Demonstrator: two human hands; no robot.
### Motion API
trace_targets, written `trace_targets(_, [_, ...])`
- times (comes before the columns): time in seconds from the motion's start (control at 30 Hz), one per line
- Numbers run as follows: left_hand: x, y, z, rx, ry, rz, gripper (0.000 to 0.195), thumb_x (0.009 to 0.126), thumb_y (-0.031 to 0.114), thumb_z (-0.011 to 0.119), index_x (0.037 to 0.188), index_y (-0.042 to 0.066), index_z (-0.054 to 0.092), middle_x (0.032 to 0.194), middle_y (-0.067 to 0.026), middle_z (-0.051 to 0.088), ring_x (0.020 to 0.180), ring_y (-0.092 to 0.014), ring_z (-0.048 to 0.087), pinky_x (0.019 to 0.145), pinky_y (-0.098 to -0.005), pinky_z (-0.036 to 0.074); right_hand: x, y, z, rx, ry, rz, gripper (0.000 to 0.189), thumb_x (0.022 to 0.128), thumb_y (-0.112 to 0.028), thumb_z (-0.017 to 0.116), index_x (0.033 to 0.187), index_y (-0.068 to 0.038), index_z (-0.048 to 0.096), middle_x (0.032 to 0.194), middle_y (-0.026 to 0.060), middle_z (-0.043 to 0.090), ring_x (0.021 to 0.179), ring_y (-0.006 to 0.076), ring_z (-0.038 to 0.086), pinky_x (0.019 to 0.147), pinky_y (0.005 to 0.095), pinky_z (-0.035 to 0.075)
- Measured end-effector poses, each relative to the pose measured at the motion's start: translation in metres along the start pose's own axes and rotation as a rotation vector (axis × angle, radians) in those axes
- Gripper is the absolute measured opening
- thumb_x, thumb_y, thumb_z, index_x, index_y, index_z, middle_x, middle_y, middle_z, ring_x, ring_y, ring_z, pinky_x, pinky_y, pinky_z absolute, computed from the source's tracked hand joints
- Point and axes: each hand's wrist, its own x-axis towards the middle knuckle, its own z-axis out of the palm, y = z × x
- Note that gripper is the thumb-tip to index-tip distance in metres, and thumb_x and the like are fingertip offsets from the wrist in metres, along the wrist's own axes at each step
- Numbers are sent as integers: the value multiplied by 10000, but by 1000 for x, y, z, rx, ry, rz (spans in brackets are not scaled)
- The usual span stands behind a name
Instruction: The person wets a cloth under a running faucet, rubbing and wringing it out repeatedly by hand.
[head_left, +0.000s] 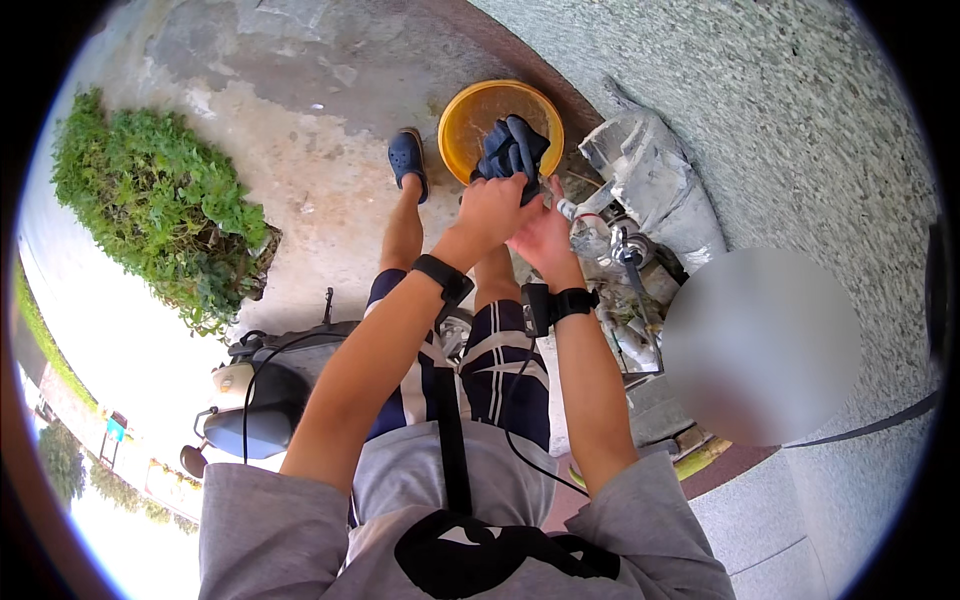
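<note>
A dark blue cloth (512, 148) hangs bunched over the yellow plastic basin (448, 142), which stands on the concrete ground. My left hand (491, 206) is closed on the near part of the cloth. My right hand (544, 229) lies against the left one, palm turned up and fingers partly spread, near the cloth's lower end; whether it grips the cloth I cannot tell. Just right of my right hand is a metal tap (566, 208) or pipe fitting, beside a clear plastic piece (590, 234).
A dirty white sack (660, 187) leans on the rough wall (787, 112) at right, near a metal rod (637, 289) and debris. Green plants (161, 206) grow at left. A parked scooter (259, 405) stands behind my left arm. My foot wears a blue clog (406, 159).
</note>
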Motion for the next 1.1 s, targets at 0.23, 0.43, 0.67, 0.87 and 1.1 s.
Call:
trace_targets(0.23, [-25, 5, -4, 183, 10, 341, 198, 786, 269, 670, 898, 117, 611, 832, -64, 639, 855, -242, 636, 778, -356, 474, -7, -10, 5, 41, -114, 19, 570, 923, -551, 565, 1295, -119, 574, 1321, 99, 587, 1145, 268, 584, 986, 468, 452])
trace_targets(0.43, [-48, 13, -17, 183, 36, 501, 203, 773, 148, 644, 968, 137, 586, 936, -35, 510, 935, -204, 584, 759, -338, 472, 1, -17, -21, -130, -74, -155, 478, 958, -432, 563, 1306, -105, 580, 1325, 86, 576, 1204, 240, 544, 1018, 404, 429])
trace_targets(0.67, [-73, 14, -31, 274, -71, 547, 220, 752, 122, 620, 968, 147, 587, 963, -8, 508, 924, -182, 550, 779, -319, 448, 3, -6, -9, -467, 32, -148, 261, 959, -164, 581, 1200, -66, 601, 1215, 63, 602, 1115, 176, 559, 982, 311, 442])
trace_targets(0.87, [-72, 9, -30, 251, -58, 571, 219, 752, 128, 625, 967, 151, 586, 958, 14, 524, 916, -177, 540, 781, -314, 429, 12, -10, -20, -344, 107, -167, 273, 866, -183, 686, 1091, -51, 607, 1054, 37, 636, 1004, 168, 596, 890, 296, 480])
trace_targets(1.1, [-65, 21, -27, 271, -55, 668, 227, 730, 215, 681, 936, 171, 595, 910, 26, 540, 901, -165, 537, 773, -315, 424, -3, -12, -12, -424, 113, -140, 337, 872, -190, 717, 1160, -58, 602, 1109, 41, 635, 1035, 175, 599, 920, 301, 477])
